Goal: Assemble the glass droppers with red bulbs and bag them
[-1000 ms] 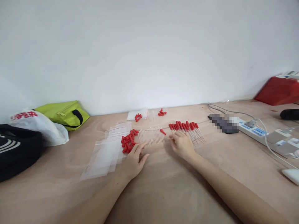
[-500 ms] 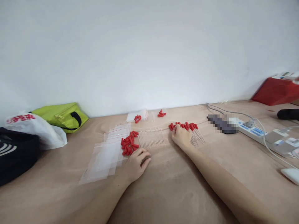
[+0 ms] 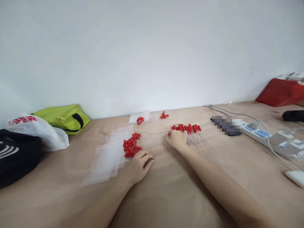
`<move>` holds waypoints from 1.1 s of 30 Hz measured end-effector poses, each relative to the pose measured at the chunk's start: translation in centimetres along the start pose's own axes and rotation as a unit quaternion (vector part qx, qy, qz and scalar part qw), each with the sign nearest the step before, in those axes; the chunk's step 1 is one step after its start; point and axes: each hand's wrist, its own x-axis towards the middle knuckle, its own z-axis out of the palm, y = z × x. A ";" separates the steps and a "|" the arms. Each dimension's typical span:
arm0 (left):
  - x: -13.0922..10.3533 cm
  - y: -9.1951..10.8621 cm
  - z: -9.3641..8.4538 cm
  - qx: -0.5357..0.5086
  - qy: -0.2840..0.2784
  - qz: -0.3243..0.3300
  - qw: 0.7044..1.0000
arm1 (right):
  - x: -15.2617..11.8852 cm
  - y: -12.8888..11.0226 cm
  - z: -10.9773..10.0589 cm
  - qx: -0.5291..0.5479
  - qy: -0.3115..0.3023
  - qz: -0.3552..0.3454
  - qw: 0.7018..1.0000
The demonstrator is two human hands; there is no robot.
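My left hand (image 3: 139,166) rests on the table with fingers loosely apart and nothing held. Just beyond its fingertips lies a pile of red bulb-ended pieces (image 3: 131,146). A row of thin white sticks (image 3: 153,140) is laid side by side to the right of the pile. At that row's right end is my right hand (image 3: 177,138), its fingers pinched together; whatever is between them is hidden. Right behind it, a second row of sticks (image 3: 196,140) lies with red pieces (image 3: 188,128) at their far ends.
Clear zip bags (image 3: 104,163) overlap left of the pile. Small groups of red pieces (image 3: 140,120) lie near the wall. A green bag (image 3: 64,118), white plastic bag (image 3: 45,134) and black bag (image 3: 17,158) stand left. Right are a blurred-out dark object (image 3: 225,126) and power strip (image 3: 258,133).
My right hand has moved left from the row of red-ended sticks to the right end of the plain white sticks. My left hand stays in place.
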 end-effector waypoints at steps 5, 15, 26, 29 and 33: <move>-0.1 0.3 0.0 0.008 0.023 0.004 1.000 | 1.3 -1.8 -0.1 -0.002 -0.089 0.044 0.995; 4.8 -7.4 -5.2 0.187 0.054 -0.127 0.973 | 1.8 -2.0 0.2 0.004 -0.111 0.026 0.993; 8.9 -9.6 -5.6 0.190 -0.133 -0.007 0.973 | -4.0 0.7 -0.7 0.007 0.016 -0.196 0.980; 9.3 -9.7 -5.3 0.182 -0.152 -0.004 0.971 | -5.5 1.7 -0.2 0.039 0.047 -0.259 0.964; 9.6 -9.9 -4.9 0.172 -0.158 -0.007 0.972 | -6.2 2.2 0.5 0.051 0.068 -0.289 0.954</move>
